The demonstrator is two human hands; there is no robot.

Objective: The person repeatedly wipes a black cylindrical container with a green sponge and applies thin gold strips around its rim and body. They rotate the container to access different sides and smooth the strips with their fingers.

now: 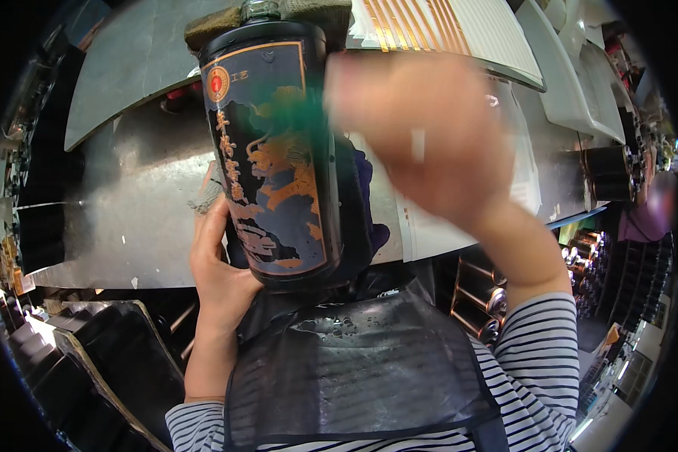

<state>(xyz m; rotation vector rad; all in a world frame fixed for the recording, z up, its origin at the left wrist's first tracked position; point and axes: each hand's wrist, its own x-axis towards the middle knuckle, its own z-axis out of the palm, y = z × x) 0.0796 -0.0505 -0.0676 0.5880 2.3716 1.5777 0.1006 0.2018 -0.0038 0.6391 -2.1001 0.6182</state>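
Note:
A black glass bottle [328, 188] lies tilted, its neck at the far end and its base toward me. It bears a large dark label [290, 211] with a gold dragon, orange writing and a red round mark. My left hand [222, 260] grips the bottle near its base on the left side; the bottle partly hides its fingers. Over the bottle's right edge, my right hand [429, 135] is smeared by motion. It is closed on a green scraper-like piece [303, 113], which blurs across the upper label; its exact shape cannot be made out.
Worn brown blocks [212, 29] flank the bottle's neck. On the metal table [143, 196] lie a sheet of gold-striped labels [497, 38] and white paper [444, 233]. A white tray [572, 83] stands far right. Dark bottles [478, 301] are stacked right, with black trays [120, 354] lower left.

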